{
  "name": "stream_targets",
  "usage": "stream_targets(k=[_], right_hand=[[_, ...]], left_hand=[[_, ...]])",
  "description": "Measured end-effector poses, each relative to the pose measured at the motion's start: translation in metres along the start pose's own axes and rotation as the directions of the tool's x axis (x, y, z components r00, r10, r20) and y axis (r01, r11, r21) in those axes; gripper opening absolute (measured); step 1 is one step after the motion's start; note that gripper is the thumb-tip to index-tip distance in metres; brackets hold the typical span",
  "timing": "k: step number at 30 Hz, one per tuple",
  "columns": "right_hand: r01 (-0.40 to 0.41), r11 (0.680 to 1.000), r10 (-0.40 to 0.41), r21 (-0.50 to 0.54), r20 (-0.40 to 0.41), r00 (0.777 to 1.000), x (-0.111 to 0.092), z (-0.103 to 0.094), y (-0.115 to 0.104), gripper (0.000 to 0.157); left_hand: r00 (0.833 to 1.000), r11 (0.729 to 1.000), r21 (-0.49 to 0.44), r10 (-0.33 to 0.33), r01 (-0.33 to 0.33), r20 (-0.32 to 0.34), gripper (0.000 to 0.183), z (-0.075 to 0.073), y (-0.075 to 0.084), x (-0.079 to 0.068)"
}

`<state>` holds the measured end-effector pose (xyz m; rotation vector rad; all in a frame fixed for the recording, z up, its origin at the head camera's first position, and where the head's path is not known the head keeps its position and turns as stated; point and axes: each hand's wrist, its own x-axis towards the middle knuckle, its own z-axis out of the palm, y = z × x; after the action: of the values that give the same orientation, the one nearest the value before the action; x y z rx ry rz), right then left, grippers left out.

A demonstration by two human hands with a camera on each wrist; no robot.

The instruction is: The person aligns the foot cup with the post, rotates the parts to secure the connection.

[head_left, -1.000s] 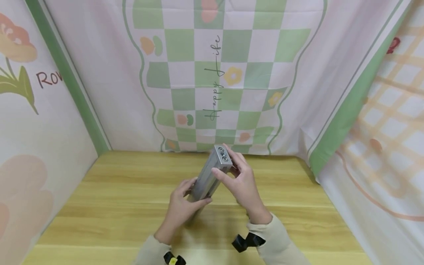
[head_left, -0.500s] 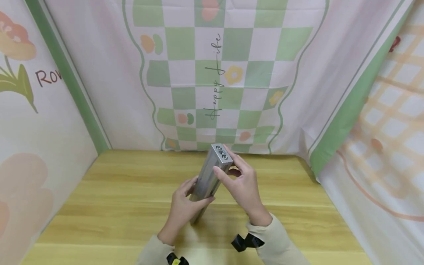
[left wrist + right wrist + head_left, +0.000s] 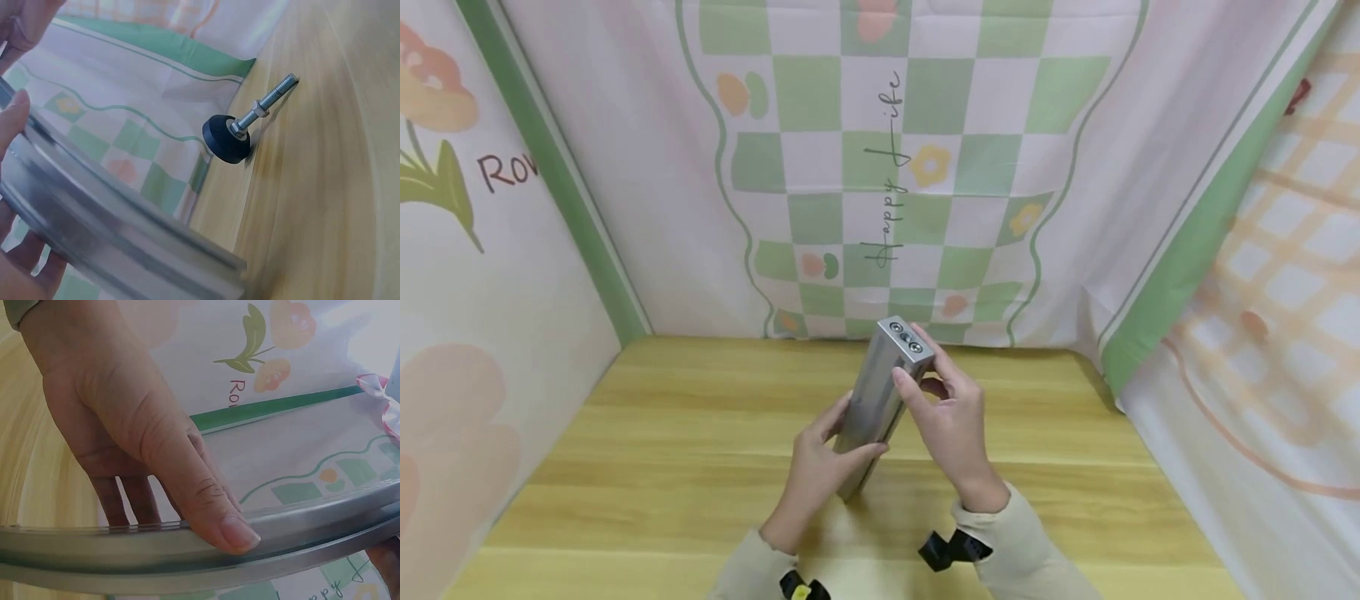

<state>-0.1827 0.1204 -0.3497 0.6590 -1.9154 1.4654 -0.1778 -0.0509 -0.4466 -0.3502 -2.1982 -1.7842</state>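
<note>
1. Bar (image 3: 874,392): grey metal, grooved along its length; held in both hands above the table (image 3: 700,417), at mid-width. It stands tilted, upper end leaning away from the person and to the right.
2. End face (image 3: 906,338): upper end, turned up toward the head view; three round features in a row, the middle one darker.
3. Lower end: close to the table; contact cannot be confirmed.
4. Left hand (image 3: 822,458): partly closed about the bar's lower part, thumb on the near side, fingers round the opposite side.
5. Right hand (image 3: 953,421): partly closed at the upper part, just below the end face; thumb on the near edge, fingers behind. It grips the bar.
6. Foot (image 3: 240,128): black round base, threaded stud with nut (image 3: 260,109); lies on its side on the table, apart from the bar.
7. Sleeves (image 3: 1030,546): beige, each with a black device at the wrist.
8. Cloth (image 3: 808,96): green-and-white checks, lettered "Happy Life", hangs behind the table.
</note>
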Motion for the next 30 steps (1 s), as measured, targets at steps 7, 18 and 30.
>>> stream_targets(k=[7, 18, 30], right_hand=[[-0.037, 0.994, 0.034, 0.098, 0.037, 0.999, 0.001, -0.002, 0.002, 0.047], [-0.103, 0.961, 0.062, 0.256, 0.165, 0.984, 0.008, -0.006, 0.012, 0.043], [-0.092, 0.961, 0.039, 0.262, 0.199, 0.979, 0.009, -0.005, 0.023, 0.048]], left_hand=[[0.999, 0.987, -0.163, -0.003, 0.010, 0.047, 0.057, 0.000, -0.006, 0.002], [0.986, 0.991, -0.122, -0.033, 0.053, 0.161, 0.057, -0.002, -0.009, 0.008], [0.987, 0.984, -0.168, -0.041, 0.067, 0.153, 0.050, 0.006, -0.016, 0.010]])
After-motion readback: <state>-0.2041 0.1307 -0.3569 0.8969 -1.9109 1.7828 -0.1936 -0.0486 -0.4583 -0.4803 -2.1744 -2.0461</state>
